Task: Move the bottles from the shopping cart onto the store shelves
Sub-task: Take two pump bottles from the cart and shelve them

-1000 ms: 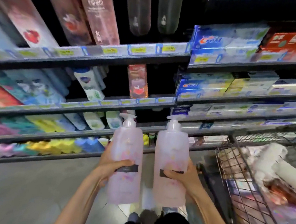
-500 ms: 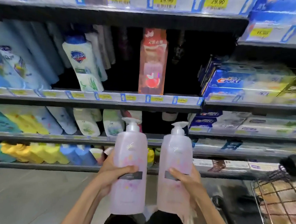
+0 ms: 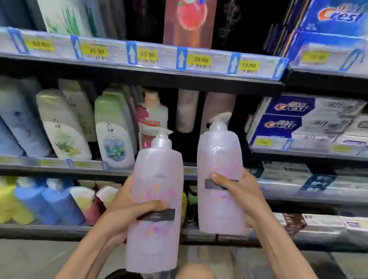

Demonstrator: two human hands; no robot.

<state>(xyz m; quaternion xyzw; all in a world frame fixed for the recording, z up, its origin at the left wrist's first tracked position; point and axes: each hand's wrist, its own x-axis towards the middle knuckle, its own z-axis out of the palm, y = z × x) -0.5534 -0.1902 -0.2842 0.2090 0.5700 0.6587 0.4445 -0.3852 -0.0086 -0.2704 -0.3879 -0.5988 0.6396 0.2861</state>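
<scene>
The left hand (image 3: pixel 126 210) grips a pale pink translucent plastic pump bottle (image 3: pixel 156 204), thumb across its dark label. The right hand (image 3: pixel 238 194) grips a second pink pump bottle (image 3: pixel 220 165), held higher and tilted slightly right. Both bottles are upright in the air before the dark metal store shelves (image 3: pixel 130 75) (price tags blurred), near rows of white and green bottles (image 3: pixel 114 130).

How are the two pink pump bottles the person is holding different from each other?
The pink pump bottle in the left hand is held lower, while the pink pump bottle in the right hand is raised higher, up by the shelf. The left one stands nearly straight; the right one tilts slightly. Both are the same translucent pink with clear pumps and a dark label, each gripped around the middle.
</scene>
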